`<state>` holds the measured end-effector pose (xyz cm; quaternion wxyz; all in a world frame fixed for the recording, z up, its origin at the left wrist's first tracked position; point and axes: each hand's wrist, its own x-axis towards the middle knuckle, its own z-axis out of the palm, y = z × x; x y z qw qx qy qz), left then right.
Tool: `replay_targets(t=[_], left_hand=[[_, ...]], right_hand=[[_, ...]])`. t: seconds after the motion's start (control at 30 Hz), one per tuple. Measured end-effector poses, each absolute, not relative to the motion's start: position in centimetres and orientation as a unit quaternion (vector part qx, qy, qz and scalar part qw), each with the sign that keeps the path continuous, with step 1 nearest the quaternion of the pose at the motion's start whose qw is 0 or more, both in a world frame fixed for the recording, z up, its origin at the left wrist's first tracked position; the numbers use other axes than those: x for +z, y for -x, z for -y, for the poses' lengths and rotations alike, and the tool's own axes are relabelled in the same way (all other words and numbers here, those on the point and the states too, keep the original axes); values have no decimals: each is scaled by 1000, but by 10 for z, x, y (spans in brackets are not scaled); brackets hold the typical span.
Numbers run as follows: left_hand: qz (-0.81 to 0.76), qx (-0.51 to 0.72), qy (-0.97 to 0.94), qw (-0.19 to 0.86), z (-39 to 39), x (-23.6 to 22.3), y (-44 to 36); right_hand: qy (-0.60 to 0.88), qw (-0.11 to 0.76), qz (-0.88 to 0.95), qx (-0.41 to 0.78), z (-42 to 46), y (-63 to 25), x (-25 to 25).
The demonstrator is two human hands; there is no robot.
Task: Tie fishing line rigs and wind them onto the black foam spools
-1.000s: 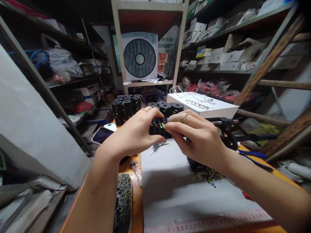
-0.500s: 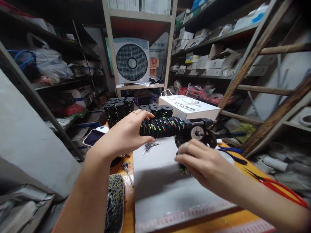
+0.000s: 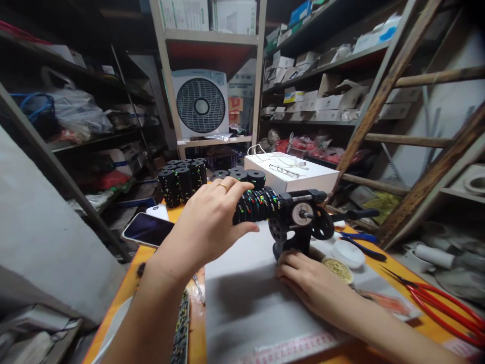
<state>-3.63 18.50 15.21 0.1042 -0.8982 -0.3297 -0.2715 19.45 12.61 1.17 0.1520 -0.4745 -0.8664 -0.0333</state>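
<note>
Held left hand (image 3: 206, 218) spread around the already bead-dotted black roll (image 3: 258, 205) on the cranked machine (image 3: 300, 211), and rested right hand (image 3: 305, 275) by the base (image 3: 279, 251), without clearly showing its grip or remaining work.

Crowded shelves (image 3: 329, 123) line both sides, a wooden ladder (image 3: 409, 140) leaning at right.

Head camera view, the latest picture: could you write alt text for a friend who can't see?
A left hand curves around a black roll dotted with colored bits on a geared machine; the right hand is at its base. Beyond, a box fan stands on a rack.
</note>
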Motion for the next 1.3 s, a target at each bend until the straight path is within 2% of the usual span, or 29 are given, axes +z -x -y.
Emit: replay_targets(t=[0.2, 0.33, 0.5, 0.87, 1.03, 1.3], left_hand=[[319, -260, 907, 90, -185, 154, 45], [391, -255, 884, 3, -187, 164, 93], [489, -206, 847, -34, -190, 166, 128], [432, -228, 869, -77, -187, 162, 112], [388, -247, 888, -23, -184, 162, 92], [304, -272, 895, 179, -184, 145, 9]], right_hand=[[486, 120, 865, -36, -120, -185, 20], [485, 170, 857, -22, -116, -186, 17], [464, 215, 859, -2, -116, -190, 6], [409, 289, 865, 0, -113, -182, 28], [388, 348, 853, -14, -113, -190, 45], [384, 478, 784, -95, -129, -209, 96]])
